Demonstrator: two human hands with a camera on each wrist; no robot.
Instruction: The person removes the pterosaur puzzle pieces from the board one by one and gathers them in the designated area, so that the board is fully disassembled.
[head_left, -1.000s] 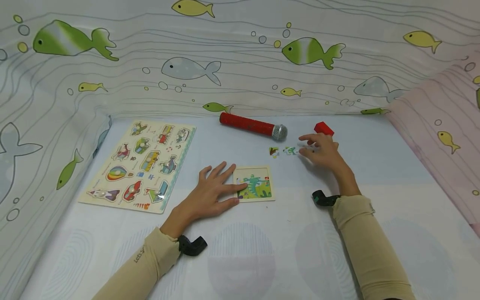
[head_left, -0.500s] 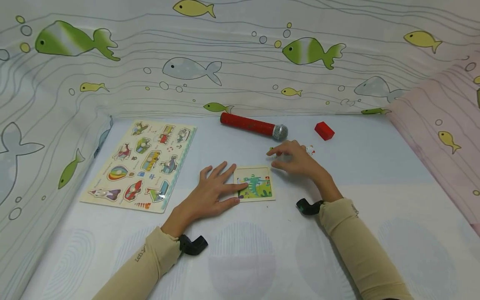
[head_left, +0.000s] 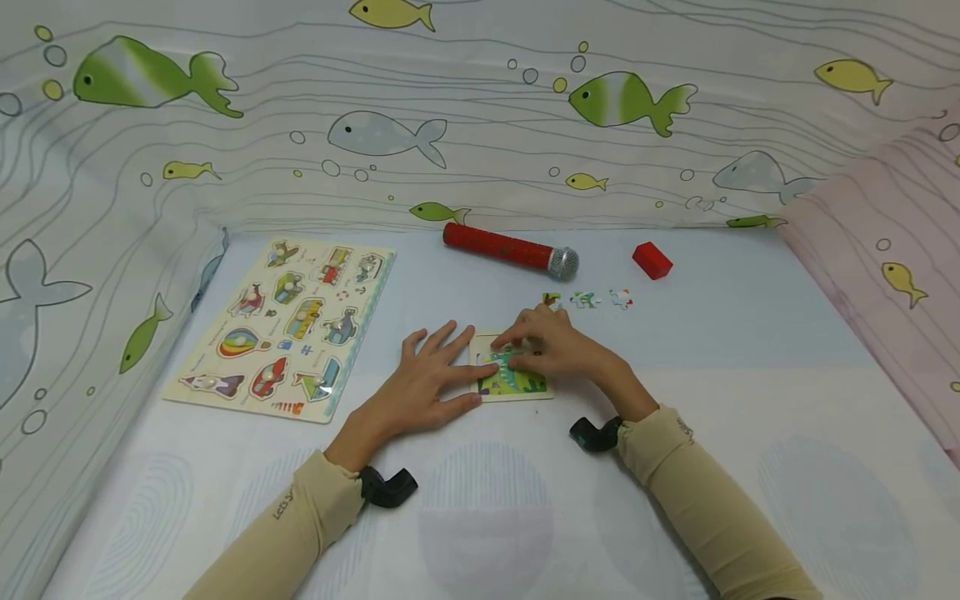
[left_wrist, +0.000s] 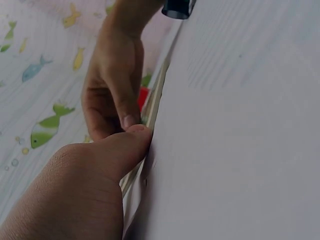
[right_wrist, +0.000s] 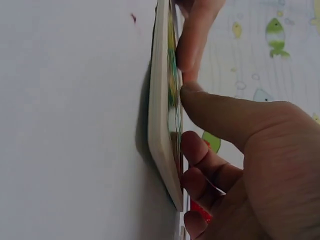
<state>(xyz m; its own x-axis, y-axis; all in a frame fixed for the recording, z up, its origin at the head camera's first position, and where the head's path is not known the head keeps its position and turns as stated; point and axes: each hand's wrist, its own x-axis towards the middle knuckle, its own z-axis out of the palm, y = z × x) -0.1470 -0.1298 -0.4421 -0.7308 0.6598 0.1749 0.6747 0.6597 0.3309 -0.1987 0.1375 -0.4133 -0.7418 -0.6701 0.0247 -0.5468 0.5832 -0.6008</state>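
Observation:
A small square jigsaw puzzle [head_left: 517, 387] with a green dinosaur picture lies flat in its wooden frame [right_wrist: 159, 105]. On its left side rests my left hand [head_left: 431, 379], fingers spread. The index fingertip touches the picture, and the thumb is by the near left corner. From the right, my right hand [head_left: 562, 346] reaches over the puzzle, its bent fingertips and thumb touching the picture, apart from each other. No piece shows between them. Beyond the hand lie three loose jigsaw pieces [head_left: 585, 300] in a row. The right hand covers the puzzle's upper right part.
A red microphone [head_left: 498, 248] with a silver head lies behind the puzzle, and a red block [head_left: 652, 260] is at the back right. To the left lies a large vehicle puzzle board [head_left: 281, 333]. Fish-printed cloth [head_left: 502, 125] rises behind the white table surface [head_left: 480, 550].
My right hand has moved left and toward me, from the loose pieces onto the framed puzzle. All three loose pieces now show. The left hand has stayed in place.

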